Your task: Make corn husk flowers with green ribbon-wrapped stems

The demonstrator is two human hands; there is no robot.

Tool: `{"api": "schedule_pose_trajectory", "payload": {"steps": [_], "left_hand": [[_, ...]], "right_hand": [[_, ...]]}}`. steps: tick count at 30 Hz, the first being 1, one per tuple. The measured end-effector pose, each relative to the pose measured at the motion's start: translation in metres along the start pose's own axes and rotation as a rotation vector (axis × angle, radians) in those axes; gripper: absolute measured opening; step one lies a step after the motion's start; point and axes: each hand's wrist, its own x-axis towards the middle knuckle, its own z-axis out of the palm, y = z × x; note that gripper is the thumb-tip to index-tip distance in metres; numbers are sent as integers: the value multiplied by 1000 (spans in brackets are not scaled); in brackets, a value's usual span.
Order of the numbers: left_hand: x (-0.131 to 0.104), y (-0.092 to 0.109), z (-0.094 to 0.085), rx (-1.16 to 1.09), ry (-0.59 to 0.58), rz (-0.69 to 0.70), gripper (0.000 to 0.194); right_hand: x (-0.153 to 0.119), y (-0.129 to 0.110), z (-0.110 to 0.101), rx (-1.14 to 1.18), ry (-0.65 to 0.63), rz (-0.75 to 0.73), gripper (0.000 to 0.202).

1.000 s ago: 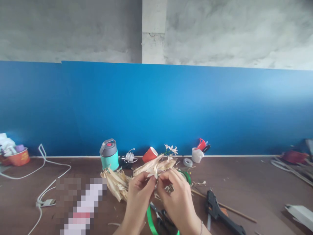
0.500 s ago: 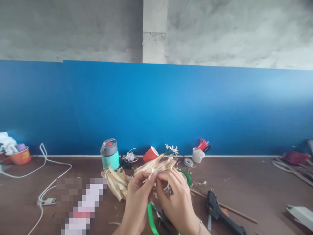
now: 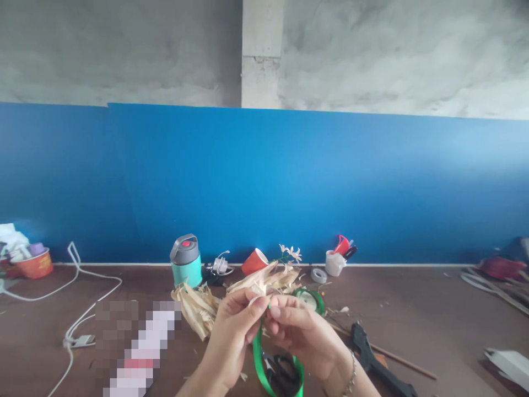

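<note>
- Pale petals of a small flower rose from the tips of the left hand, whose thumb and forefinger were pinched together on it; the flower was held above the table, in front of the dry husks.
- The right hand met the left at the fingertips, beside a speck of green; I could not tell whether its fingers were closed on the ribbon; a bracelet circled its wrist.
- Green ribbon hung below the hands in a loop, around the scissors.
- Dry husks lay left of and behind the hands; a green roll sat just beyond the right hand.
- A black glue gun lay to the right; a thin stick passed beneath it.
- Farther back stood a turquoise flask, a tipped orange cup, white blossoms, a tape roll and a white cup of pens.
- A blue panel ran behind everything; grey wall showed above.
</note>
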Motion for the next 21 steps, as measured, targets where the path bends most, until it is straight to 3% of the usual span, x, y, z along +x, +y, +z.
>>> {"api": "schedule_pose_trajectory", "payload": {"steps": [4, 8, 17, 21], "left_hand": [[-1, 1, 0, -52, -29, -20, 25], [-3, 2, 1, -25, 28, -28, 30], [-8, 1, 14, 99, 257, 123, 27], [-11, -4, 19, 69, 293, 136, 21]], "right_hand": [[0, 2, 0, 45, -68, -45, 26], [-2, 4, 2, 8, -41, -115, 27], [-2, 7, 14, -266, 276, -374, 28], [-2, 12, 17, -473, 381, -525, 25]]}}
